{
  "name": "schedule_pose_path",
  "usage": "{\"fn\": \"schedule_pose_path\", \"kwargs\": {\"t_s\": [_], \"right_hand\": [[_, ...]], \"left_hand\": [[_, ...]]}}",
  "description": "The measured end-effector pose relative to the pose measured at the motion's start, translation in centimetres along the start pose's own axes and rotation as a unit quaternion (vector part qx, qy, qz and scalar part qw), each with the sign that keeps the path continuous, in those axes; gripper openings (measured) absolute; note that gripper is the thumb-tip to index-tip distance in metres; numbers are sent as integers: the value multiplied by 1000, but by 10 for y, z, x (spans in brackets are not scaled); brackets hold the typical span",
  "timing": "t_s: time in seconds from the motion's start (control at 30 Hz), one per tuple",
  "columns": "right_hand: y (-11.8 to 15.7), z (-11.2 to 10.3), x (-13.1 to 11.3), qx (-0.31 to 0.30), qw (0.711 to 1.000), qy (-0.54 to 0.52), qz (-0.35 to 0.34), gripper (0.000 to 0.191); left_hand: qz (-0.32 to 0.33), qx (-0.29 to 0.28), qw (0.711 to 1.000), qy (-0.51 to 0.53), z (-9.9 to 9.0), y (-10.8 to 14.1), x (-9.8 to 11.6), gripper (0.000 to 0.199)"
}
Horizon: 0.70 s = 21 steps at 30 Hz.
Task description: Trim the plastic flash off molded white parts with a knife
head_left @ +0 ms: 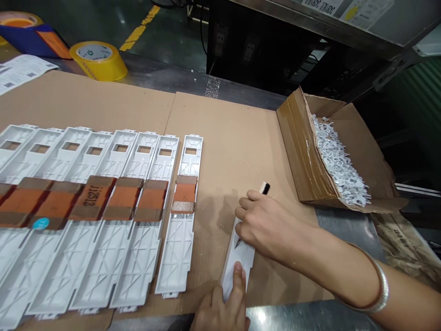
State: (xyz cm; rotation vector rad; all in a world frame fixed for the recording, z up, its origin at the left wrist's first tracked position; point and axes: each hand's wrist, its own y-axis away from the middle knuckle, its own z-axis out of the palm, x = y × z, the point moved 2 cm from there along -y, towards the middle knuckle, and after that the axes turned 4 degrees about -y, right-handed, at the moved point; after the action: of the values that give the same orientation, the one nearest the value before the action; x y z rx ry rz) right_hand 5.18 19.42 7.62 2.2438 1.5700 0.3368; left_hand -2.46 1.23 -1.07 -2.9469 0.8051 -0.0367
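Note:
A white plastic strip (229, 271) lies smooth side up on the cardboard in front of me. My left hand (223, 305) holds its near end, the index finger stretched along the top and the other fingers bent. In my right hand (258, 220), closed over the far part of the strip, is a pen-shaped tool (265, 187) with a black end. Its dark pointed tip comes out below the fingers and meets the strip's surface, or nearly so. To the left lies a ribbed white plastic strip (175, 253) with a brown-orange block (184, 194) across it.
Several more ribbed strips (132, 262) lie side by side at left, with brown-orange blocks (151, 200) across them. A tilted cardboard box (292, 138) at right holds many small white plastic pieces (339, 161). Yellow tape (103, 62) and a paper sheet (20, 71) are at the back left.

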Motion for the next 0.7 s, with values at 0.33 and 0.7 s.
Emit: {"fn": "schedule_pose_path", "kwargs": {"t_s": [0.33, 0.7], "right_hand": [[84, 48, -18, 169, 920, -221, 276, 29], [57, 85, -94, 240, 805, -438, 322, 53]], "left_hand": [[-8, -16, 1000, 22, -6, -3, -3, 57], [-23, -12, 999, 41, -3, 0, -1, 50]]}}
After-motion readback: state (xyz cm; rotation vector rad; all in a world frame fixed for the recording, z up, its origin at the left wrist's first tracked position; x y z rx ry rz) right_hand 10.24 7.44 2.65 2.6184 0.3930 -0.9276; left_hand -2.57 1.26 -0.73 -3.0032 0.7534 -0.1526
